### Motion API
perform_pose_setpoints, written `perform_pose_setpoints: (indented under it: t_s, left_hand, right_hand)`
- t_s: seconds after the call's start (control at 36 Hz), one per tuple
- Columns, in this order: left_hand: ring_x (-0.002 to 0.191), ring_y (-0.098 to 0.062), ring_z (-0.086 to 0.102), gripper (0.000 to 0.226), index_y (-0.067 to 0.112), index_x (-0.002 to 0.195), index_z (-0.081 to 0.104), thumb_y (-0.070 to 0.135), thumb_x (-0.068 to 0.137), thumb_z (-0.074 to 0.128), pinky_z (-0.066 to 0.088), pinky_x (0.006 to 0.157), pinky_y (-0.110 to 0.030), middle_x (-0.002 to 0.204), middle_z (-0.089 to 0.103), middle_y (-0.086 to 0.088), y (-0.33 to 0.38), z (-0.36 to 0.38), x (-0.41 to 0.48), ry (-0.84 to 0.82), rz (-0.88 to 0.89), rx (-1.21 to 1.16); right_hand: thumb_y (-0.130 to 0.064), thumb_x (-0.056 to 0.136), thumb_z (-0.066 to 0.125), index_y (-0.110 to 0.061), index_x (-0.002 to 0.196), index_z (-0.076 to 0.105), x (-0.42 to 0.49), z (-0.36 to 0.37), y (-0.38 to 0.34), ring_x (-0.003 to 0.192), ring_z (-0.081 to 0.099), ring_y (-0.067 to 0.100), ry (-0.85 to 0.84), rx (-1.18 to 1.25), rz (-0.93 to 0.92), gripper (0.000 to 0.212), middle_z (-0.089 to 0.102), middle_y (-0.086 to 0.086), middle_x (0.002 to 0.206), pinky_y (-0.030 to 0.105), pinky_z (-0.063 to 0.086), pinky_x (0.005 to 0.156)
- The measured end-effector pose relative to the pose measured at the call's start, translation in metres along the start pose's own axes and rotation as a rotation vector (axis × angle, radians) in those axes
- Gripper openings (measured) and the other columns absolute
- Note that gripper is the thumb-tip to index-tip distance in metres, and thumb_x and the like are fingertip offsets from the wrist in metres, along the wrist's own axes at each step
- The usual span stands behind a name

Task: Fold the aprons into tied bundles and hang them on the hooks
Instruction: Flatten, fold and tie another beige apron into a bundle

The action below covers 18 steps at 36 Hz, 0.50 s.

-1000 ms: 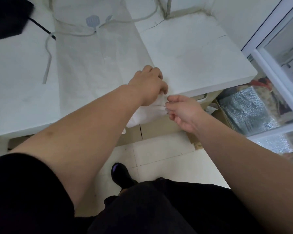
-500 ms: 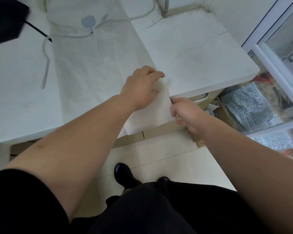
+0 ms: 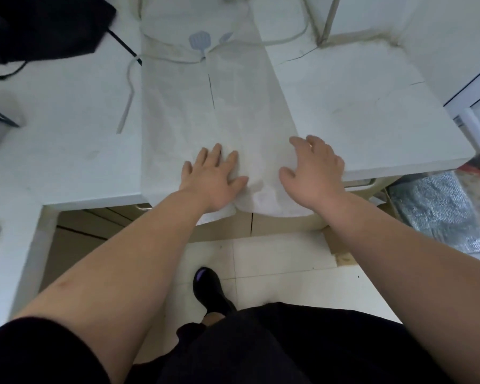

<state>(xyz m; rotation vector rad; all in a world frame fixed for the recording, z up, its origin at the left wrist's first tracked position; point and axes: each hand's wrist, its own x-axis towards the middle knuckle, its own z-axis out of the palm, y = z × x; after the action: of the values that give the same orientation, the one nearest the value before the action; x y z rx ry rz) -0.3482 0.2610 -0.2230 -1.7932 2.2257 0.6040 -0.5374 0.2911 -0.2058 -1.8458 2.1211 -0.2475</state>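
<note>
White thin-fabric apron [image 3: 205, 120] is being pressed flat by left hand [image 3: 214, 176] and right hand [image 3: 313, 164], grip apart; creases want sweeping away from the grip.

both hands press flat on a white apron [image 3: 205, 112] lying lengthwise on a white counter [image 3: 372, 120], left hand [image 3: 212, 177] mid-cloth, right hand [image 3: 313, 167] at its right edge; the hem overhangs above a black shoe [image 3: 208, 289].
</note>
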Motion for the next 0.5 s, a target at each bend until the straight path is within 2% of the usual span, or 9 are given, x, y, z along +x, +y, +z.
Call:
perform_pose_setpoints:
  t_s: [0.06, 0.14, 0.17, 0.22, 0.28, 0.31, 0.36, 0.44, 0.5]
  left_hand:
    - [0.147, -0.021, -0.014, 0.068, 0.038, 0.152, 0.0, 0.062, 0.095, 0.028, -0.003, 0.118, -0.047, 0.16, -0.016, 0.0, -0.002, 0.001, -0.003, -0.01, 0.003, -0.018]
    - [0.146, -0.022, -0.019, 0.072, 0.039, 0.151, -0.006, 0.065, 0.093, 0.029, -0.007, 0.117, -0.048, 0.159, -0.022, -0.001, -0.006, 0.003, -0.007, -0.041, 0.028, 0.014]
    - [0.146, -0.022, -0.019, 0.072, 0.04, 0.151, -0.006, 0.065, 0.093, 0.029, -0.007, 0.117, -0.048, 0.159, -0.022, -0.001, -0.008, 0.003, -0.008, -0.051, 0.036, 0.016]
    - [0.147, -0.02, -0.016, 0.068, 0.042, 0.151, 0.001, 0.064, 0.093, 0.03, -0.007, 0.117, -0.046, 0.16, -0.017, 0.0, -0.011, 0.001, -0.008, -0.039, 0.04, -0.044]
    - [0.148, -0.016, -0.002, 0.059, 0.041, 0.149, 0.022, 0.06, 0.095, 0.034, 0.001, 0.119, -0.042, 0.162, 0.001, 0.001, -0.013, -0.003, -0.007, 0.033, 0.042, -0.167]
    - [0.147, -0.015, 0.009, 0.054, 0.037, 0.146, 0.033, 0.055, 0.096, 0.038, 0.008, 0.119, -0.038, 0.16, 0.013, 0.001, -0.015, -0.006, -0.006, 0.086, 0.041, -0.238]
    - [0.143, -0.015, 0.025, 0.048, 0.028, 0.142, 0.044, 0.046, 0.097, 0.044, 0.022, 0.116, -0.033, 0.154, 0.031, 0.001, -0.022, -0.012, -0.006, 0.184, 0.018, -0.337]
    - [0.137, -0.021, 0.035, 0.049, 0.021, 0.14, 0.048, 0.041, 0.096, 0.05, 0.031, 0.112, -0.04, 0.148, 0.04, -0.002, -0.036, -0.021, -0.007, 0.217, -0.02, -0.365]
    - [0.134, -0.022, 0.039, 0.054, 0.019, 0.137, 0.051, 0.047, 0.091, 0.048, 0.033, 0.11, -0.041, 0.144, 0.044, -0.002, -0.049, -0.03, -0.007, 0.206, -0.046, -0.379]
  right_hand:
    - [-0.047, 0.092, 0.045, -0.025, 0.15, 0.015, 0.002, 0.006, -0.003, 0.142, 0.015, 0.027, -0.128, -0.091, -0.118, 0.069, 0.009, 0.005, 0.157, 0.045, 0.008, 0.114]
    - [-0.062, 0.087, 0.043, -0.025, 0.15, 0.005, 0.001, 0.017, 0.002, 0.143, 0.012, 0.027, -0.336, -0.291, -0.178, 0.082, 0.001, 0.004, 0.158, 0.046, 0.003, 0.117]
    - [-0.062, 0.086, 0.045, -0.023, 0.15, 0.007, 0.001, 0.019, 0.001, 0.142, 0.015, 0.028, -0.339, -0.335, -0.187, 0.084, 0.005, 0.007, 0.157, 0.045, 0.006, 0.116]
    - [-0.06, 0.085, 0.045, -0.02, 0.142, 0.029, 0.003, 0.015, -0.006, 0.131, 0.036, 0.03, -0.252, -0.35, -0.189, 0.072, 0.031, 0.012, 0.144, 0.043, 0.022, 0.109]
    - [-0.054, 0.087, 0.038, -0.017, 0.122, 0.053, 0.01, 0.004, -0.019, 0.109, 0.053, 0.03, -0.151, -0.311, -0.159, 0.053, 0.055, 0.01, 0.118, 0.04, 0.031, 0.095]
    - [-0.051, 0.089, 0.035, -0.016, 0.116, 0.058, 0.013, -0.001, -0.025, 0.102, 0.056, 0.03, -0.122, -0.29, -0.146, 0.05, 0.06, 0.008, 0.11, 0.039, 0.032, 0.092]
    - [-0.046, 0.092, 0.034, -0.016, 0.117, 0.059, 0.021, -0.004, -0.031, 0.101, 0.056, 0.03, -0.093, -0.247, -0.146, 0.046, 0.062, 0.007, 0.111, 0.038, 0.033, 0.089]
    - [-0.039, 0.096, 0.034, -0.015, 0.122, 0.056, 0.033, -0.004, -0.036, 0.107, 0.055, 0.03, -0.112, -0.202, -0.141, 0.042, 0.06, 0.007, 0.119, 0.038, 0.034, 0.089]
    - [-0.037, 0.097, 0.035, -0.015, 0.124, 0.054, 0.043, -0.006, -0.043, 0.11, 0.055, 0.03, -0.139, -0.181, -0.129, 0.04, 0.059, 0.007, 0.122, 0.039, 0.035, 0.09]
